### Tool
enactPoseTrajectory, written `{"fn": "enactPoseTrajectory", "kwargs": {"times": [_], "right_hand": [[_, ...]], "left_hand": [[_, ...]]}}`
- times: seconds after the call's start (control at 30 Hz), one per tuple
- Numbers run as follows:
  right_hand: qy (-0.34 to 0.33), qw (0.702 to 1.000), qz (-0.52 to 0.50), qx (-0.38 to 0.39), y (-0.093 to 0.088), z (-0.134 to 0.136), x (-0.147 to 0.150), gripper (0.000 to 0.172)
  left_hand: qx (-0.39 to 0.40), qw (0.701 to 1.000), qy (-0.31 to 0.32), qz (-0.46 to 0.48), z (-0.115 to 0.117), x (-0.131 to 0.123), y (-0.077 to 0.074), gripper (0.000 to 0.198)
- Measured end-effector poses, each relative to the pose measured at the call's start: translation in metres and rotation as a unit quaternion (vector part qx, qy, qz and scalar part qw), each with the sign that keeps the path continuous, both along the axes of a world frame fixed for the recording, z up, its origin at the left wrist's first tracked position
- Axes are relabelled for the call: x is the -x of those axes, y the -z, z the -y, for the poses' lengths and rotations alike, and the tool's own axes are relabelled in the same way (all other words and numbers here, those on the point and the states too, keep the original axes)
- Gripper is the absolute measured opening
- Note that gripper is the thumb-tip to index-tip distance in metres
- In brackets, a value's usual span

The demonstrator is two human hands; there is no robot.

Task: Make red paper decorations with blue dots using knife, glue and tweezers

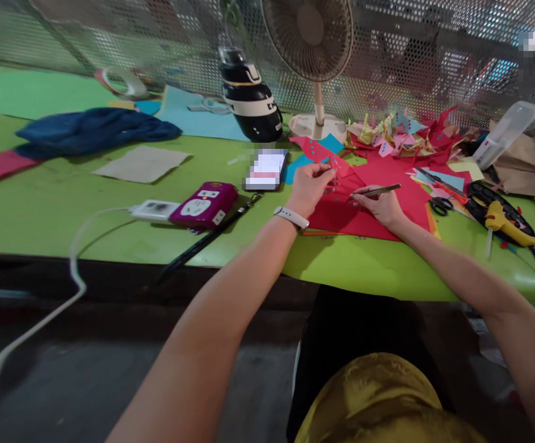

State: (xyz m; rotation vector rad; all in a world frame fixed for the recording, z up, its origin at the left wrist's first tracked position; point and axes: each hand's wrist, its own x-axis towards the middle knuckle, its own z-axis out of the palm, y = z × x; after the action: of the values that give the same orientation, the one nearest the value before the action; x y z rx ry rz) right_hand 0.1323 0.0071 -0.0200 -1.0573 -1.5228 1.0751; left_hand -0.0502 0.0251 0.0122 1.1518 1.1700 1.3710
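Red paper sheets (406, 184) lie on the green table under both hands. My left hand (312, 184), with a pale band at the wrist, is closed on a piece of red paper (311, 149) dotted with small blue spots. Its fingertips are pinched together at the paper's lower part. Just to the right, my right hand (380, 205) grips slim metal tweezers (382, 190), whose tip points left toward the left hand's fingers. Blue paper (332, 143) lies behind the red piece.
A fan (318, 123) and a dark bottle (254, 107) stand at the back. Cut paper scraps (403, 132) are heaped at the back right. A glue gun (502, 223) and black scissors (441, 206) lie right; a phone (265, 169) and purple power socket (207, 206) lie left.
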Motion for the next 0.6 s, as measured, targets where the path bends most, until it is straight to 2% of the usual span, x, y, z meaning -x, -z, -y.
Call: {"fn": "enactPoseTrajectory", "kwargs": {"times": [0.27, 0.6], "right_hand": [[0.012, 1.000, 0.009, -0.013, 0.0053, -0.0043, -0.0005, 0.034], [0.027, 0.999, 0.015, -0.008, 0.0050, -0.0023, 0.0018, 0.026]], "left_hand": [[0.000, 1.000, 0.000, 0.003, 0.0000, -0.0002, 0.0005, 0.008], [0.000, 1.000, 0.001, -0.010, -0.0004, 0.0001, 0.0014, 0.007]]}}
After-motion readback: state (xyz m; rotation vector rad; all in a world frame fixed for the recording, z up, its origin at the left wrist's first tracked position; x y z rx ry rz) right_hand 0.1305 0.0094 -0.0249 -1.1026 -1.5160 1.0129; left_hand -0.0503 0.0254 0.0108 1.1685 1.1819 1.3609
